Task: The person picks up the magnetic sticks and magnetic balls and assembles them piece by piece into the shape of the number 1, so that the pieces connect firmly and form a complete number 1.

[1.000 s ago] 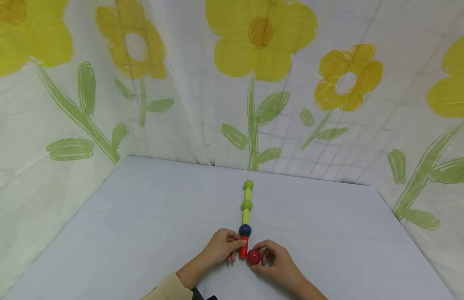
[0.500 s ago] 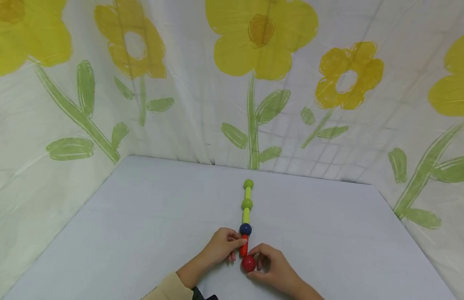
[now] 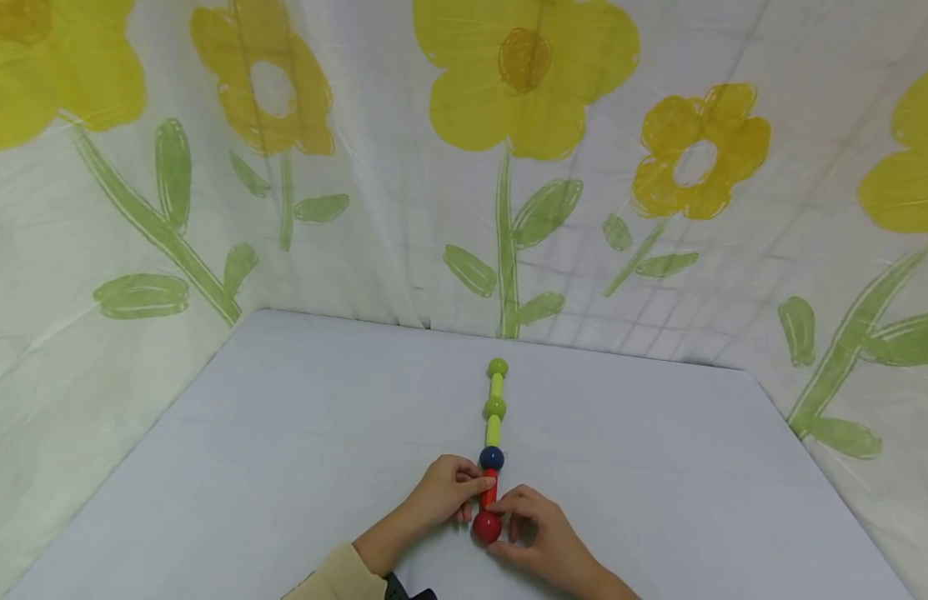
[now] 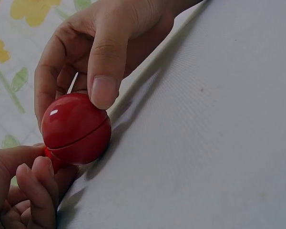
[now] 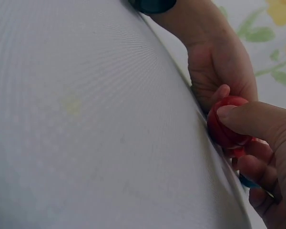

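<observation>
A chain of balls and rods runs down the middle of the table. From the far end it has a light green ball (image 3: pixel 497 367), a yellow-green rod, a second green ball (image 3: pixel 495 407), another yellow-green rod (image 3: pixel 493 432), a dark blue ball (image 3: pixel 491 457) and a red rod (image 3: pixel 489 490). My left hand (image 3: pixel 446 492) pinches the red rod from the left. At the near end, my right hand (image 3: pixel 539 533) holds a red ball (image 4: pixel 76 129) between thumb and fingers, against the rod's end. The left wrist view shows a thin groove around the ball.
A pale cloth covers the table (image 3: pixel 321 417). Behind it hangs a white curtain (image 3: pixel 388 167) printed with yellow flowers. A dark watch or band (image 5: pixel 152 4) is on the left wrist, below a beige sleeve (image 3: pixel 339 575).
My right hand has brought the red ball leftward and slightly nearer, from beside the red rod to its near end. The left hand stays on the rod.
</observation>
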Available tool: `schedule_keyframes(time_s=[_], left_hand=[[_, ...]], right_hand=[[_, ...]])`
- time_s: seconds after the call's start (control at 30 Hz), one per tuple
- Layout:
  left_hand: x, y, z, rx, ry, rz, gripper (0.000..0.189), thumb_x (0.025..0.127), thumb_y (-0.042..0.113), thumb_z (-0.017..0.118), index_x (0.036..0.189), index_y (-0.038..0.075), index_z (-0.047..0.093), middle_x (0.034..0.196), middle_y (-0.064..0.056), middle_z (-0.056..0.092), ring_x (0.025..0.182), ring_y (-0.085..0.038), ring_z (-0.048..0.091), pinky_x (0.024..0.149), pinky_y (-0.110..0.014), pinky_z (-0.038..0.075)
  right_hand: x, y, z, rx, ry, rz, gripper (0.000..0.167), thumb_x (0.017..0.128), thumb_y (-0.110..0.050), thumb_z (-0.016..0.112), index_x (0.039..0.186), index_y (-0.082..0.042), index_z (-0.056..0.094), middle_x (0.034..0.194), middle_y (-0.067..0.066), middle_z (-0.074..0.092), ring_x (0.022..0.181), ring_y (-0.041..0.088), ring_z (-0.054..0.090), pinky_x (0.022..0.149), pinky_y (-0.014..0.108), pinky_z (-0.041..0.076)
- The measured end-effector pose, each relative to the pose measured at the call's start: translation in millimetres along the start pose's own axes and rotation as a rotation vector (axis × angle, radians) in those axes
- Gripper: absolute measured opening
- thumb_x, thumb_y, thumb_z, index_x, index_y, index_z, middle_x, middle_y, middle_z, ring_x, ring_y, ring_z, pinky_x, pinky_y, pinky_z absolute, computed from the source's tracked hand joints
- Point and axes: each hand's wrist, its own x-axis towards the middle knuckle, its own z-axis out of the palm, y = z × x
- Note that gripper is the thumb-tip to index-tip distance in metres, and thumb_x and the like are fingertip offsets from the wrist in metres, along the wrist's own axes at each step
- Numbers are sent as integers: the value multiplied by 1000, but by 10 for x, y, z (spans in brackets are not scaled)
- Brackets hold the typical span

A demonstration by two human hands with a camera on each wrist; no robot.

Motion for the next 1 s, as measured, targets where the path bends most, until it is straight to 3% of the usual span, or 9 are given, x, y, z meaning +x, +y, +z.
schedule_keyframes(time_s=[0.07,0.47,0.73,0.87,1.0], left_hand=[[1,0,1,3,1,4,18,93,13,67,90,-5,66,58,1,56,41,-5,46,41,-16,39],[-7,10,14,5,0,6,18,93,14,67,90,-4,66,58,1,56,40,-5,46,40,-16,38],[-15,14,25,41,33,-9,20,92,18,68,91,-2,65,63,0,62,38,-5,44,39,-16,36],[-30,25,-40,139,45,-2,23,91,23,69,89,0,64,64,0,64,40,-6,45,41,-18,37],[-74,132,-227,316,105,4,29,90,30,70,90,2,65,68,0,64,47,-10,52,47,-25,43]], right_hand=[[-29,90,19,-9,13,-9,37,77,-3,81,111,-8,67,94,3,61,66,13,55,59,21,48],[-28,82,3,-17,20,-23,36,77,-4,81,111,-9,68,93,3,61,66,10,54,58,21,47],[-39,116,2,-2,17,-19,38,77,-3,81,112,-8,67,93,3,62,67,11,54,59,21,47],[-44,91,0,-19,19,-29,38,77,-2,81,112,-6,67,94,6,62,69,13,55,60,22,48],[-17,-7,-138,-143,14,134,40,81,-10,79,119,-8,65,103,3,63,80,14,57,68,26,50]])
